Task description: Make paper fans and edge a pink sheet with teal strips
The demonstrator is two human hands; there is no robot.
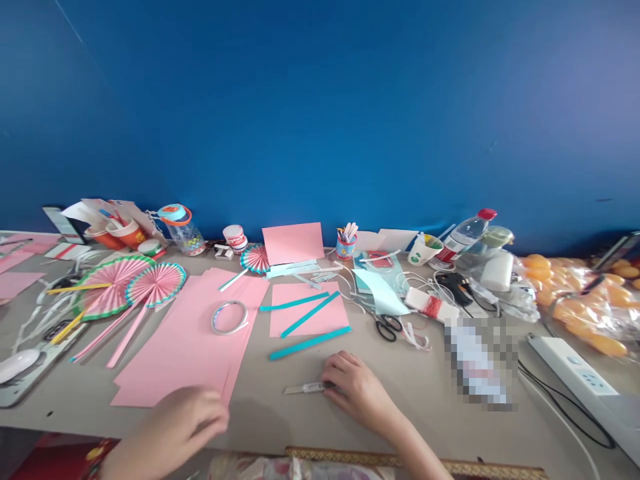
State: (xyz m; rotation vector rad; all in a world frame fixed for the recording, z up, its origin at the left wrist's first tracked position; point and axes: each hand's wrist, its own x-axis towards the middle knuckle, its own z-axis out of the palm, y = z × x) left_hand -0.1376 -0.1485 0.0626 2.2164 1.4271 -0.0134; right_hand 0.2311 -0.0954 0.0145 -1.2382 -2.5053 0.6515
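The right hand's (356,390) fingers close on a snap-off utility knife (314,387) — the left hand's (187,421), blurred, curl near pink paper (173,360) — whether gripping anything, I cannot tell.

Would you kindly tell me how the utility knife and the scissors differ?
The utility knife is held by the right hand; no hand touches the scissors. The knife's visible body looks pale, whereas the scissors' handles are black. The knife is one slim, straight bar; the scissors have two looped handles. Both are cutting tools.
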